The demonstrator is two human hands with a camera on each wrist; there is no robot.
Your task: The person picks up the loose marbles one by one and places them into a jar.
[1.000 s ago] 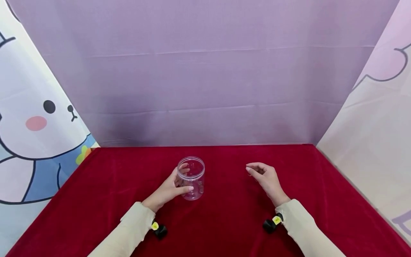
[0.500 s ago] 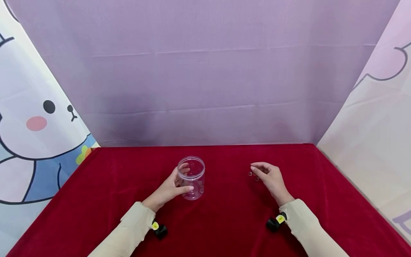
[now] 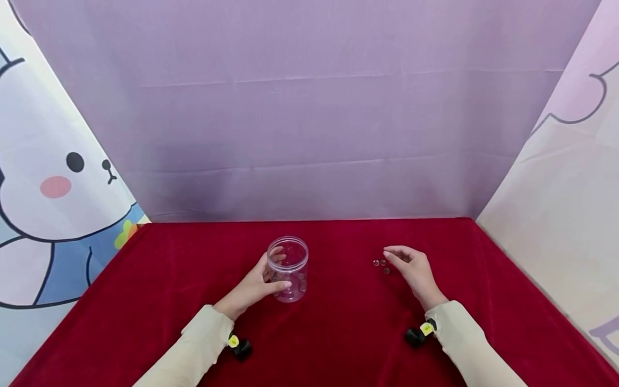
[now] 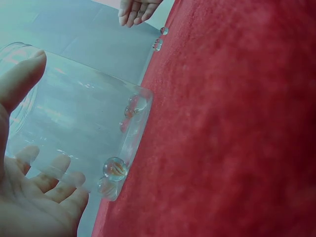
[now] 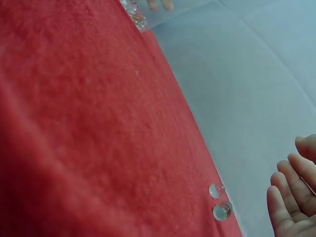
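Observation:
A clear plastic jar (image 3: 297, 274) without a lid stands upright on the red cloth, left of centre in the head view. My left hand (image 3: 253, 287) grips it from the left, thumb at the front and fingers behind. Several glass marbles (image 4: 115, 169) lie at the jar's bottom. Right of the jar, three clear marbles (image 3: 383, 263) sit close together on the cloth. My right hand (image 3: 413, 271) hovers just right of them, fingers loosely bent and thumb apart, holding nothing. In the right wrist view its fingers (image 5: 289, 190) are apart from the marbles (image 5: 222, 210).
Red cloth (image 3: 338, 333) covers the table. A lilac curtain (image 3: 309, 134) rises behind its back edge. Printed cloths hang on both sides, one with a cartoon animal (image 3: 63, 215) on the left. Each wrist carries a small black camera (image 3: 242, 349).
My right hand has drawn off to the right, and the three marbles it partly covered now show on the cloth. The left hand and jar have stayed in place.

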